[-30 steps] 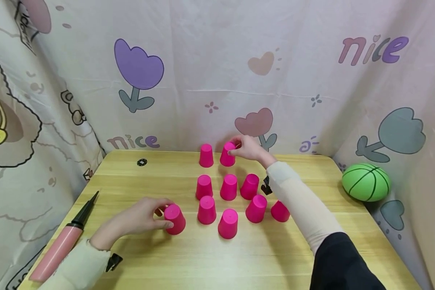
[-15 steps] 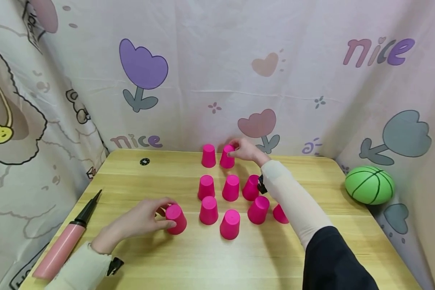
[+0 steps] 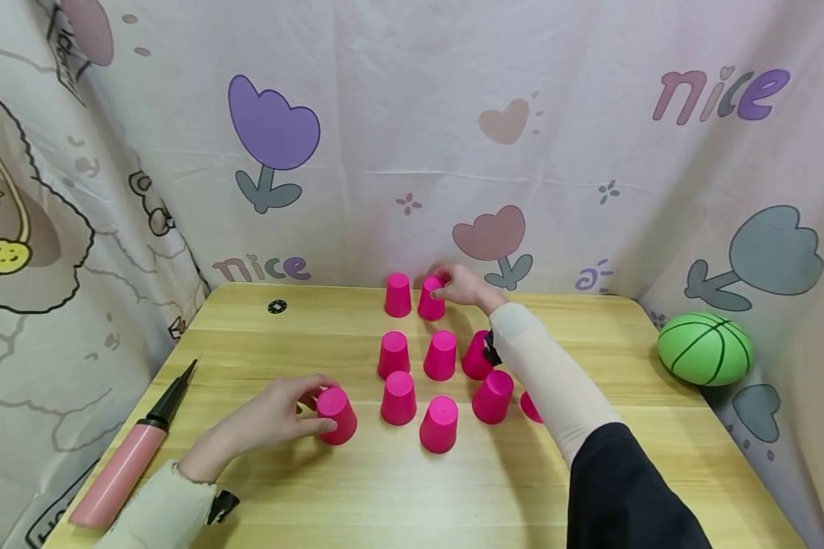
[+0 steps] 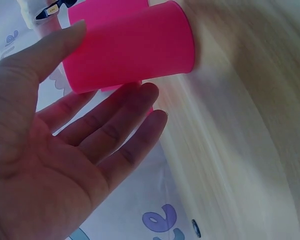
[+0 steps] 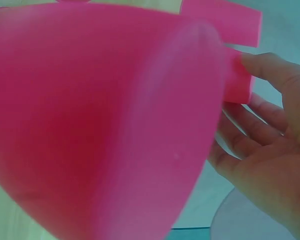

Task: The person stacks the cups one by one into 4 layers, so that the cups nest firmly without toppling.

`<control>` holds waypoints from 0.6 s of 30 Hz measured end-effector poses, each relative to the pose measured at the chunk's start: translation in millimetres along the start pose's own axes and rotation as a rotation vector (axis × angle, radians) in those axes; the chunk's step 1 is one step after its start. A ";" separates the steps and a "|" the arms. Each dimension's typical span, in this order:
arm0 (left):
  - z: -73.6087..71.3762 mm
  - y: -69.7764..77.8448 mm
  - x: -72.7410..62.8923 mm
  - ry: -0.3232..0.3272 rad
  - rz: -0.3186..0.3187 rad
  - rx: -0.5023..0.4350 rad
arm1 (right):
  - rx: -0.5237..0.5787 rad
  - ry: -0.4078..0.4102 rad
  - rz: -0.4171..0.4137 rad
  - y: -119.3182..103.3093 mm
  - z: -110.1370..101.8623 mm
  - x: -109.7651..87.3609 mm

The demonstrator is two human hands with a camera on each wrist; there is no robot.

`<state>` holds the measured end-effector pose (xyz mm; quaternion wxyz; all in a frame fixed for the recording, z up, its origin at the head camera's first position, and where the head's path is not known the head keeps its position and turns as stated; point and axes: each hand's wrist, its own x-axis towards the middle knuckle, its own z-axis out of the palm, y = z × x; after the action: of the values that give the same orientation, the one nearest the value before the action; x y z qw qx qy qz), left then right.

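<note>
Several upside-down pink plastic cups stand in rows on the wooden table. My left hand (image 3: 271, 412) holds the front-left cup (image 3: 337, 416) between thumb and fingers; in the left wrist view the thumb (image 4: 65, 42) lies on one side of that cup (image 4: 135, 47), with the fingers along the other. At the back, my right hand (image 3: 463, 285) pinches a cup (image 3: 431, 303), right beside another back-row cup (image 3: 397, 296). In the right wrist view a near cup (image 5: 90, 110) fills much of the picture and hides part of the held cup (image 5: 237, 77).
Between the hands stand a middle row of cups (image 3: 441, 357) and nearer ones such as the front cup (image 3: 439, 425). My right forearm partly covers a cup (image 3: 530, 408). A pink hand pump (image 3: 127, 465) lies left, a black disc (image 3: 278, 306) back left, a green ball (image 3: 705, 348) right.
My right hand has brought its cup slightly left and towards me, closer to the other back-row cup. My left hand stays on its cup. The head view has shifted slightly.
</note>
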<state>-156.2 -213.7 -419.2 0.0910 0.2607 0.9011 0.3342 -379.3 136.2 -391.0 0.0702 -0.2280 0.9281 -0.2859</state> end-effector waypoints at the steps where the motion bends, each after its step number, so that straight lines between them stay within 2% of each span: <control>1: 0.6 -0.5 0.2 0.002 -0.003 -0.007 | 0.001 0.000 0.000 1.4 0.8 0.3; 7: 4.6 -4.8 0.8 0.014 -0.024 -0.056 | 0.056 0.006 0.029 8.9 3.4 -1.8; 11: 5.5 -10.1 3.5 0.033 -0.050 -0.104 | 0.095 0.011 0.067 7.6 -4.5 -10.1; 14: 3.3 -14.4 9.1 0.071 -0.055 -0.114 | 0.102 0.026 0.060 5.5 -15.7 -18.8; 18: -3.3 -20.9 21.1 0.135 -0.048 -0.072 | 0.090 0.051 0.020 5.8 -31.4 -35.0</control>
<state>-183.8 -217.7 -430.1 0.0473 0.2127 0.8986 0.3809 -358.6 172.4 -368.2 0.0596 -0.2080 0.9180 -0.3323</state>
